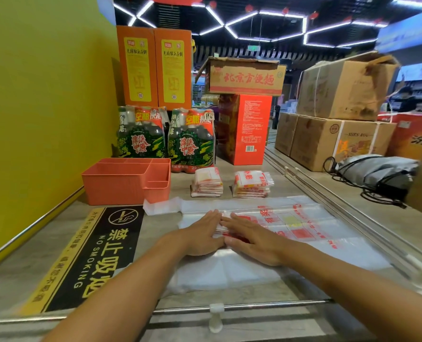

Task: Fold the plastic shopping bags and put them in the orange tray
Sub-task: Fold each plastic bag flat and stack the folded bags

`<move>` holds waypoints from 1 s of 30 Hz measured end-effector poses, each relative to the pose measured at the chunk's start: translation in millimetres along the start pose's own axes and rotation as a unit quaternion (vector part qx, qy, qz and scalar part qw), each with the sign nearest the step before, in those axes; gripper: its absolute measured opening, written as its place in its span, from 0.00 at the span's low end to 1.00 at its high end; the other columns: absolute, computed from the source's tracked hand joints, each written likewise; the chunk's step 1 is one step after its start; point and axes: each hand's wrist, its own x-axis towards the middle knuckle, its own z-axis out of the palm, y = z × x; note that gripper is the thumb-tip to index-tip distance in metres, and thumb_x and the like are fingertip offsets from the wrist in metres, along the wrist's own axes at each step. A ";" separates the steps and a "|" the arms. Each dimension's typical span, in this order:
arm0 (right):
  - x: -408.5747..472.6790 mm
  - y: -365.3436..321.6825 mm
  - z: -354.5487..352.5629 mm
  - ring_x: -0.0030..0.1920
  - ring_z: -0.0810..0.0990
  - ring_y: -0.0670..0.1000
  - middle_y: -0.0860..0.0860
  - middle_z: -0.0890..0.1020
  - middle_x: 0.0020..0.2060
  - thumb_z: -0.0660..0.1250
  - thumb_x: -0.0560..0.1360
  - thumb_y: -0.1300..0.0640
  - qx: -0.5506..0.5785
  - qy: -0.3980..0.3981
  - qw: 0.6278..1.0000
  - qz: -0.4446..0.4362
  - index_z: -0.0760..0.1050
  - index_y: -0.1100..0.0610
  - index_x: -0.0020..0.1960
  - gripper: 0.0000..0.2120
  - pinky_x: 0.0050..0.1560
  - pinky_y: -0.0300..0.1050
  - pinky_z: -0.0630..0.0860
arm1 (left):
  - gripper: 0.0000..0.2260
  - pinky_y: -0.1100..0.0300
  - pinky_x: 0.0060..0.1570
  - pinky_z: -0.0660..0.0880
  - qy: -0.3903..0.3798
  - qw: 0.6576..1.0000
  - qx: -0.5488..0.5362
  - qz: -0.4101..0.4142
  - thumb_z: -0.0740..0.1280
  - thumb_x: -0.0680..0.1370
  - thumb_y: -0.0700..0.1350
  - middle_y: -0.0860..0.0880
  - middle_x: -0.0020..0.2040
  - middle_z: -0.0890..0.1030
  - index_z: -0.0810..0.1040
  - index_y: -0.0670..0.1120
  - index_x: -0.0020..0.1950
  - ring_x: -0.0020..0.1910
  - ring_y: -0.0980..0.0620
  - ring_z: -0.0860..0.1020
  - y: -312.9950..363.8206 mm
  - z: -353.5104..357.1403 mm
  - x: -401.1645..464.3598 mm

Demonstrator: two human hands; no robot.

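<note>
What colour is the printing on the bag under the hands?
Mostly red, with one yellow patch, on the clear plastic bag; head view.

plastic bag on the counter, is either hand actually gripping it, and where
Neither grips it. The left hand and right hand press flat-fingered on the plastic bag's folded middle.

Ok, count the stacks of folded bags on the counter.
2. One stack sits just right of the orange tray; the other stack is further right, apart from it. Neither is in the tray.

Bright overhead strip lights [254,23] (edges bowed, corners blurred).
</note>
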 end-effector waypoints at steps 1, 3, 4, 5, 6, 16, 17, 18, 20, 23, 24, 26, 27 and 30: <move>-0.7 -0.2 0.6 0.79 0.45 0.40 0.39 0.52 0.81 0.49 0.81 0.32 -0.001 0.000 1.000 0.005 0.51 0.40 0.81 0.31 0.79 0.48 0.47 | 0.39 0.52 0.80 0.45 0.003 1.000 -0.016 -0.002 0.58 0.81 0.65 0.54 0.83 0.41 0.40 0.51 0.83 0.81 0.55 0.42 -0.5 0.5 0.0; -1.1 -0.3 1.0 0.80 0.45 0.40 0.39 0.52 0.81 0.48 0.81 0.32 -0.001 0.003 1.000 0.009 0.51 0.41 0.81 0.31 0.80 0.49 0.46 | 0.37 0.50 0.79 0.54 0.022 0.998 -0.060 -0.003 0.62 0.81 0.61 0.53 0.83 0.50 0.45 0.52 0.82 0.81 0.51 0.53 -2.9 -1.1 -0.2; -0.9 0.2 0.6 0.79 0.45 0.40 0.39 0.52 0.81 0.48 0.82 0.33 0.001 0.004 1.000 0.007 0.52 0.41 0.81 0.30 0.80 0.48 0.46 | 0.33 0.50 0.76 0.61 0.036 0.996 -0.078 -0.002 0.63 0.81 0.59 0.51 0.81 0.58 0.50 0.53 0.80 0.77 0.49 0.62 -4.6 -2.8 -0.7; -0.8 0.9 0.3 0.79 0.45 0.40 0.38 0.51 0.81 0.48 0.83 0.35 0.003 0.004 1.000 0.005 0.51 0.41 0.81 0.29 0.80 0.48 0.46 | 0.29 0.50 0.72 0.66 0.050 0.995 -0.083 0.000 0.64 0.81 0.56 0.50 0.77 0.66 0.55 0.53 0.77 0.72 0.49 0.69 -6.5 -4.0 -1.5; 0.1 1.7 -0.6 0.79 0.46 0.39 0.36 0.49 0.80 0.49 0.83 0.36 0.003 0.002 1.000 0.002 0.50 0.40 0.81 0.28 0.80 0.47 0.47 | 0.25 0.49 0.68 0.70 0.065 0.995 -0.077 0.002 0.65 0.80 0.55 0.50 0.72 0.72 0.60 0.53 0.74 0.65 0.50 0.74 -8.7 -5.4 -1.9; 23.0 12.2 -16.6 0.68 0.72 0.49 0.46 0.71 0.73 0.64 0.81 0.42 0.014 0.017 1.000 0.018 0.58 0.44 0.80 0.30 0.67 0.42 0.70 | 0.14 0.58 0.59 0.77 0.201 0.976 -0.069 0.053 0.68 0.80 0.54 0.57 0.59 0.83 0.80 0.55 0.65 0.56 0.61 0.79 -19.7 -9.0 -0.4; 24.1 13.0 -17.9 0.66 0.74 0.49 0.46 0.73 0.72 0.66 0.81 0.44 0.011 0.030 0.999 0.016 0.60 0.44 0.79 0.30 0.65 0.41 0.71 | 0.13 0.57 0.58 0.78 0.212 0.973 -0.080 0.048 0.67 0.81 0.55 0.57 0.58 0.83 0.80 0.56 0.64 0.55 0.62 0.80 -18.4 -8.9 0.0; 25.8 14.1 -18.9 0.65 0.75 0.49 0.46 0.75 0.70 0.67 0.80 0.47 0.006 0.052 0.999 0.012 0.63 0.44 0.78 0.28 0.64 0.41 0.71 | 0.12 0.57 0.57 0.78 0.223 0.970 -0.092 0.045 0.66 0.81 0.56 0.58 0.56 0.83 0.81 0.56 0.63 0.54 0.62 0.80 -15.5 -9.5 -0.6; 31.0 15.7 -19.6 0.62 0.77 0.51 0.47 0.80 0.64 0.66 0.81 0.54 0.009 0.107 0.994 0.008 0.70 0.46 0.73 0.21 0.61 0.42 0.73 | 0.11 0.59 0.57 0.77 0.237 0.963 -0.118 0.045 0.64 0.82 0.56 0.61 0.54 0.84 0.81 0.57 0.61 0.53 0.63 0.80 -10.7 -10.3 -1.7; 37.6 18.6 -22.1 0.57 0.80 0.51 0.47 0.84 0.57 0.63 0.82 0.58 0.025 0.157 0.987 0.003 0.78 0.45 0.63 0.14 0.57 0.43 0.76 | 0.11 0.59 0.61 0.75 0.230 0.959 -0.159 0.046 0.65 0.81 0.59 0.64 0.56 0.82 0.79 0.61 0.63 0.58 0.65 0.78 -5.3 -11.2 -2.7; 39.1 18.8 -24.0 0.57 0.80 0.49 0.46 0.84 0.56 0.62 0.82 0.59 0.042 0.169 0.985 -0.009 0.79 0.45 0.61 0.13 0.57 0.44 0.77 | 0.12 0.58 0.62 0.74 0.227 0.957 -0.174 0.046 0.66 0.80 0.60 0.65 0.58 0.81 0.77 0.63 0.64 0.60 0.65 0.77 -4.4 -11.4 -2.3; 42.4 18.4 -31.5 0.57 0.80 0.45 0.44 0.83 0.57 0.63 0.82 0.62 0.076 0.180 0.980 -0.041 0.79 0.46 0.60 0.14 0.58 0.42 0.78 | 0.14 0.56 0.63 0.74 0.232 0.951 -0.200 0.045 0.68 0.80 0.56 0.65 0.60 0.80 0.75 0.63 0.65 0.62 0.63 0.76 -3.9 -12.9 1.8; 44.0 18.1 -37.8 0.56 0.80 0.45 0.44 0.83 0.56 0.64 0.82 0.62 0.077 0.178 0.980 -0.055 0.80 0.47 0.61 0.14 0.57 0.42 0.78 | 0.13 0.55 0.63 0.75 0.238 0.947 -0.211 0.043 0.69 0.80 0.52 0.63 0.60 0.81 0.75 0.61 0.64 0.62 0.62 0.77 -3.9 -14.3 6.0; 49.6 22.1 -55.5 0.51 0.82 0.43 0.41 0.83 0.50 0.67 0.80 0.63 0.104 0.165 0.977 -0.085 0.80 0.47 0.58 0.14 0.53 0.41 0.80 | 0.11 0.51 0.62 0.77 0.249 0.935 -0.249 0.029 0.68 0.80 0.39 0.56 0.55 0.84 0.79 0.54 0.58 0.57 0.57 0.80 -4.6 -24.6 20.7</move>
